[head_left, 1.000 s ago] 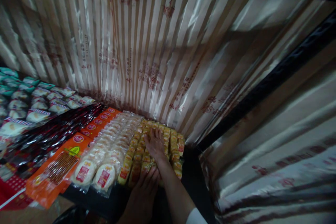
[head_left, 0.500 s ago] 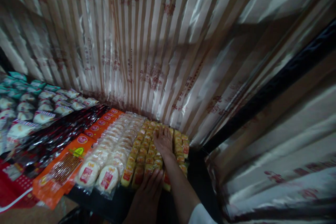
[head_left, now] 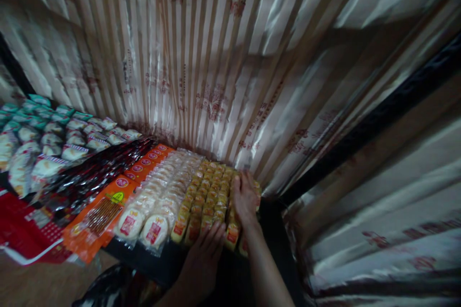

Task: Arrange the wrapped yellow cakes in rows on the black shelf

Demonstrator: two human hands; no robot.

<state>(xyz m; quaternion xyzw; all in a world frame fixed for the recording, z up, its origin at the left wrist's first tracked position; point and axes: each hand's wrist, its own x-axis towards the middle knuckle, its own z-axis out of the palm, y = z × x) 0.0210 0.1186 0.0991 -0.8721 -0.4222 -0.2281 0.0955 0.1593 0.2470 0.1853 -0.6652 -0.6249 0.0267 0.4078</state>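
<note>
Rows of small yellow-wrapped cakes (head_left: 201,194) stand close together on a black shelf (head_left: 158,261). My left hand (head_left: 205,252) lies against the front ends of the middle rows, fingers stretched out. Farther back, my right hand (head_left: 247,199) rests over the right-hand rows with its fingers extended, hiding some of the packets. Neither hand grips anything. Just left of the cakes are two rows of round white crackers (head_left: 154,230) in clear wrappers.
Orange bags of brown sticks (head_left: 104,216), dark shiny packets (head_left: 108,168) and white bread-like packs (head_left: 50,168) fill the left side. A red bag (head_left: 25,235) hangs at the front left. Creased printed sheeting (head_left: 216,57) forms the back, and a dark slanting post (head_left: 360,127) stands right.
My right hand has moved right, from the middle rows onto the right-hand ones. My left hand stays at the row fronts. The view has shifted slightly.
</note>
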